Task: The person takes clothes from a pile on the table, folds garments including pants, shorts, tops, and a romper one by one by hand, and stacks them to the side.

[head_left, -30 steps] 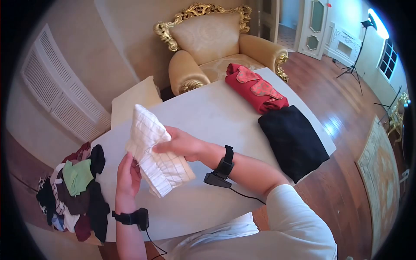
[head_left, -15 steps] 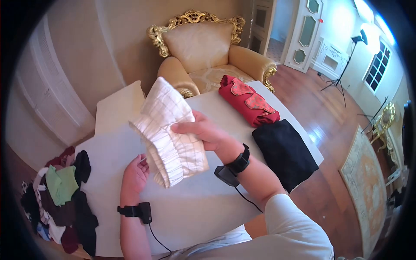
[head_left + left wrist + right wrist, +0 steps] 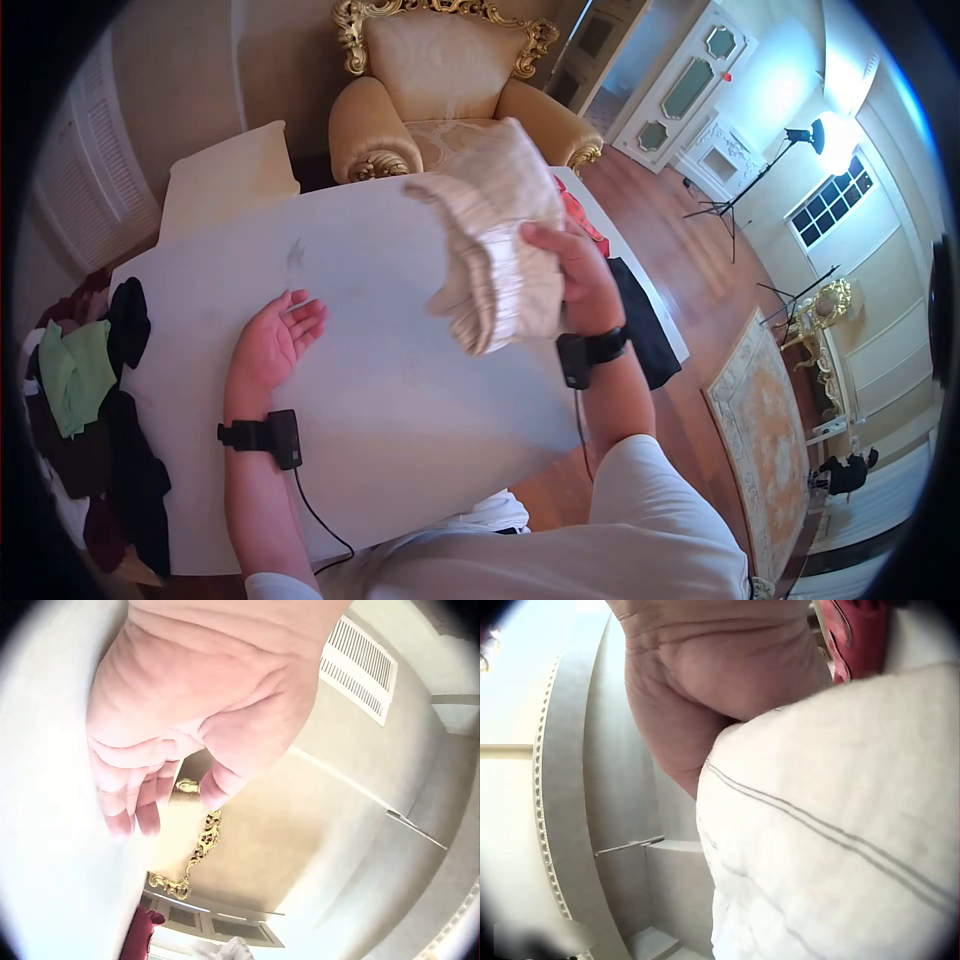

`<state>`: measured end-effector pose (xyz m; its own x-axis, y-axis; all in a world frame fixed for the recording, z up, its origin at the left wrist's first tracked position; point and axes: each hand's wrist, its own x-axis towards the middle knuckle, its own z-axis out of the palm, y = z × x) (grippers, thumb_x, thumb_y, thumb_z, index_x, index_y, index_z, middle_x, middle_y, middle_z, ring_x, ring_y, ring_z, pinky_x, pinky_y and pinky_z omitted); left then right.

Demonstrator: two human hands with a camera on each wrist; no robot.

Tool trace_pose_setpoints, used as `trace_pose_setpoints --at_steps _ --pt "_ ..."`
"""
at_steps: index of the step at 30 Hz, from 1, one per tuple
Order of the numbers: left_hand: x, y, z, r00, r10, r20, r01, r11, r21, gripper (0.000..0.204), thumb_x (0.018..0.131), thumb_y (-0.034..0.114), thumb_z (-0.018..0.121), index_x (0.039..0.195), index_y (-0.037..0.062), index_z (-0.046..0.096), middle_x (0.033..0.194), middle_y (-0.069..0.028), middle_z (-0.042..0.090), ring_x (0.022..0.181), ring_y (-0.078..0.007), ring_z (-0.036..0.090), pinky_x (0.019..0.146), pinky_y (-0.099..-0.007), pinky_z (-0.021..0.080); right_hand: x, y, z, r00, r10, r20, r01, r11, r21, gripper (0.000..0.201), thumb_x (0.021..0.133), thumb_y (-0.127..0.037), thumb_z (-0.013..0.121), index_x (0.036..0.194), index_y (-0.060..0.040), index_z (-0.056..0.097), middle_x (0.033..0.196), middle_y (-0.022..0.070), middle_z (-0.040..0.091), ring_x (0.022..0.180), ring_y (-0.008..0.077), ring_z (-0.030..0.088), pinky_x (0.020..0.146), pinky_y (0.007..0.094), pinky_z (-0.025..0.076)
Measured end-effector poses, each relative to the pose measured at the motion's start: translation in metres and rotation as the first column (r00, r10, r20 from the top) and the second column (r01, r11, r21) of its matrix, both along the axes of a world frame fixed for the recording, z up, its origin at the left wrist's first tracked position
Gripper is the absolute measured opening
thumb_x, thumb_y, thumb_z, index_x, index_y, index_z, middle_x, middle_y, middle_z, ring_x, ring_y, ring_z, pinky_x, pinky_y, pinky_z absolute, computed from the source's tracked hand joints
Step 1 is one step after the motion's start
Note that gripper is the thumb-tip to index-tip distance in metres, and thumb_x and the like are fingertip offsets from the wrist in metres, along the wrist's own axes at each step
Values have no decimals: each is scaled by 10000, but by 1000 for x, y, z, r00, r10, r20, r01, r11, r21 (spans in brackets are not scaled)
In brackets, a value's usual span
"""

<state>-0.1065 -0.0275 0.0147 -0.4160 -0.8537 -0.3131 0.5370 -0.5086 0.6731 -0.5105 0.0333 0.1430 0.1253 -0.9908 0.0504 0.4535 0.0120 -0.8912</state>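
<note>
A cream checked cloth [image 3: 510,240] with a gathered elastic edge hangs above the right part of the table [image 3: 370,420], slightly blurred in the head view. My right hand [image 3: 585,275] grips it by its right side, thumb on the near face. In the right wrist view the cloth [image 3: 832,825] fills much of the picture and hides the fingertips of the hand [image 3: 720,682]. My left hand [image 3: 275,340] is over the table's left half, palm up with loosely bent fingers, holding nothing. The left wrist view shows that hand [image 3: 195,712] with its fingers apart from any cloth.
Heaped clothes, among them a green piece [image 3: 75,375], lie along the table's left edge. A folded black garment [image 3: 640,325] and a partly hidden red one [image 3: 583,218] lie at the right. A gold armchair [image 3: 440,80] stands beyond the table, beside a cream surface [image 3: 230,185].
The cloth has moved right in my right hand, away from my left hand, which let go of it and now lies apart. The head view has shifted too.
</note>
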Motion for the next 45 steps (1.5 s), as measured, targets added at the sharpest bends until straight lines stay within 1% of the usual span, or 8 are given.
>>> trace_pose_setpoints --at_steps 6,14,31,34,36,39,40,45 --pt "-2 3 0 999 -30 -19 29 999 -46 344 1036 296 603 1237 17 581 1205 -165 677 1225 -306 635 1054 -412 513 -102 8 19 961 -240 -136 246 969 28 421 943 -35 675 1342 33 562 1220 168 699 1036 279 729 938 410 606" --pt "1 -1 -3 998 -63 -15 63 997 -36 354 1063 296 555 1249 -2 602 1180 -172 705 1187 -308 671 1039 -404 540 -189 -28 25 903 -281 -325 320 944 75 459 941 -50 688 1374 18 551 1252 157 689 1096 287 709 968 415 590" --pt "1 4 4 1000 -26 -10 26 1000 2 354 1065 280 540 1266 -9 581 1222 -204 682 1217 -347 652 1025 -425 544 -185 -104 37 858 63 -510 79 965 251 533 906 -81 746 1400 -17 556 1290 119 689 1130 241 696 1003 371 561" --pt "1 4 7 1000 -25 -9 25 1000 11 350 1065 279 538 1268 -4 578 1224 -205 682 1222 -349 649 1022 -430 544 -211 -131 22 739 88 -668 144 948 284 505 889 -106 776 1345 0 585 1238 116 706 1082 228 708 959 353 572" --pt "1 4 6 1000 -22 2 22 1000 15 347 1065 278 538 1269 0 576 1224 -204 682 1224 -349 648 1020 -432 545 -250 -158 -10 493 94 -865 211 951 224 534 927 -135 741 1410 -17 546 1278 112 687 1113 222 691 996 359 552" --pt "4 3 4 1000 -27 -6 27 1000 -1 365 1079 292 507 1301 9 567 1222 -192 692 1224 -339 652 1014 -415 549 -238 -135 -14 528 63 -847 312 913 262 513 948 -186 730 1402 -25 553 1282 102 683 1115 208 685 980 367 557" --pt "4 4 4 999 -32 -13 32 999 -1 363 1076 293 513 1297 10 567 1221 -189 693 1222 -337 653 1011 -414 551 -234 -124 -16 617 8 -787 303 920 248 498 871 -275 831 1241 -9 628 1130 96 706 1004 186 697 880 340 575" --pt "4 3 2 998 -50 -33 50 999 -9 357 1069 291 530 1293 16 569 1216 -184 695 1215 -330 657 1001 -411 556 -245 -97 -21 576 41 -816 378 872 311 606 903 -327 790 1407 -98 542 1298 55 641 1156 191 642 985 362 534"
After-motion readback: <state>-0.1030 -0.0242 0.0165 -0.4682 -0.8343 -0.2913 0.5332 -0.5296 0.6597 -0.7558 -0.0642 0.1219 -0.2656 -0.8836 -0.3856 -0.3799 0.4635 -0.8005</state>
